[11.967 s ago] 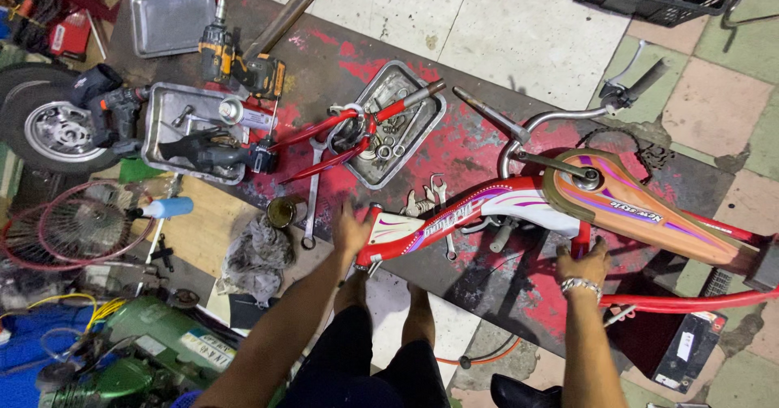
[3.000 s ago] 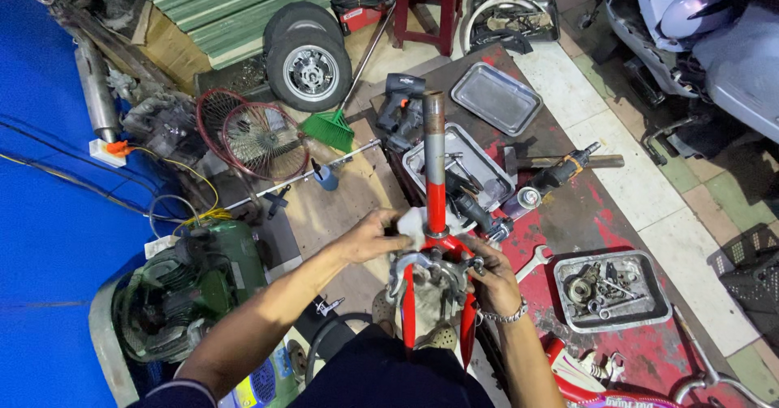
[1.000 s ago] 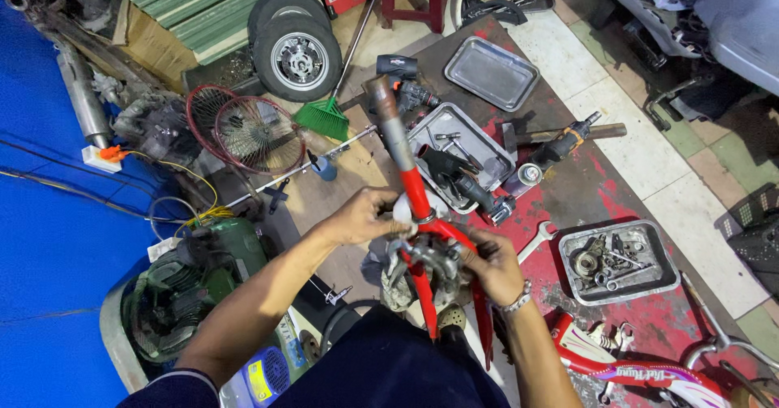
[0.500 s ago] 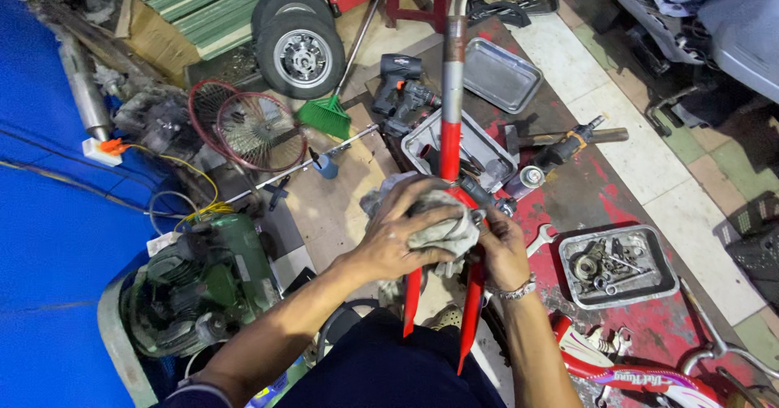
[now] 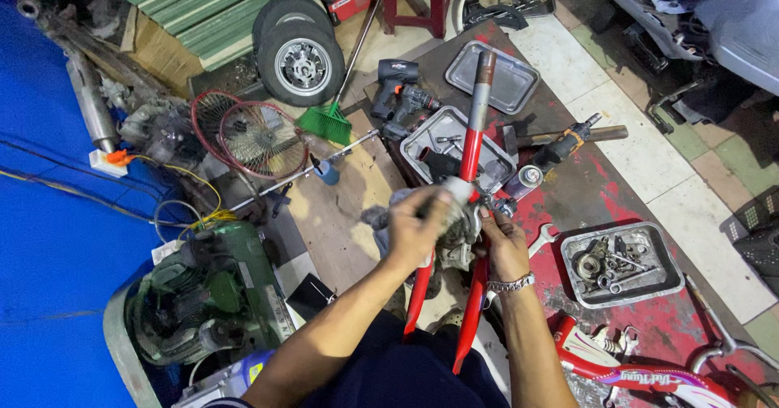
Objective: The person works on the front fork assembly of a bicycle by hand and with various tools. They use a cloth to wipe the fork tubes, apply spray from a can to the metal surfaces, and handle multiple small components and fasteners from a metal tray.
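Two hands meet on a red bicycle fork, held upright over the person's lap. The left hand presses a grey rag around its crown, fingers closed; the right hand grips the crown's other side. Wiping looks part done: the steerer top remains rusty. Beyond lie a parts tray and wrench on the red floor mat.

One head cam only, worn by the person, looking steeply down from approx. standing height. The red steel bike fork sits at centre, close to the lens; the floor around it lies farther off. No 2nd view, so no shared area.
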